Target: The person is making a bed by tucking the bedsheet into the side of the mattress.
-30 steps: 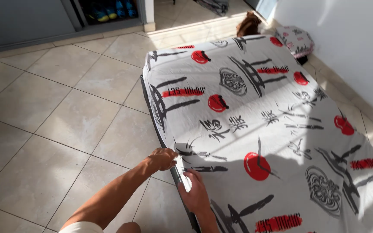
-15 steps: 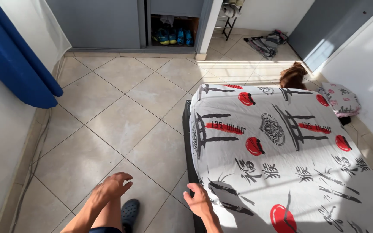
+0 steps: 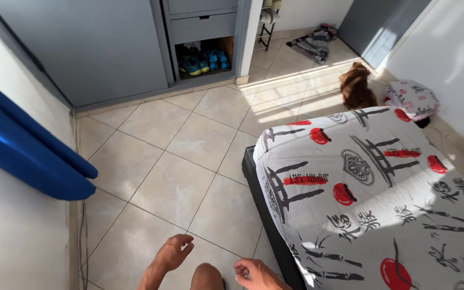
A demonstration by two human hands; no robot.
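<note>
Entry, one moment, head view.

Left hand (image 3: 172, 253): at about 7 o'clock in the frame, over bare floor (image 3: 178, 182). We saw the fingers loosely curled, half open, holding nothing and touching nothing.

Right hand (image 3: 256, 273): at 6 o'clock, just beside the near corner of the mattress (image 3: 269, 215). Palm relaxed, fingers partly spread, empty. We could not tell whether it brushed the mattress edge; it seemed clear of it. The two hands were apart, a bare knee (image 3: 206, 277) between them.

Sheet (image 3: 371, 198): white with black and red print, spread over the mattress at 3 to 5 o'clock. It lay flat across the top and was drawn down over the left side and far corner, with the dark mattress edge showing beneath along the left. We judged the covering largely done; the near corner fell partly outside the frame, so we could not say whether it was tucked.

Pillow (image 3: 413, 99): at 2 o'clock on the floor, beyond the mattress head, in matching print, not on the bed.

Dog (image 3: 356, 88): brown, at 1 o'clock, just past the far corner.

Wardrobe (image 3: 108, 48): grey, at 11 to 12 o'clock, with shoes (image 3: 205, 61) in an open bay.

Curtain (image 3: 33, 156): blue, at 9 o'clock, against the wall.
</note>
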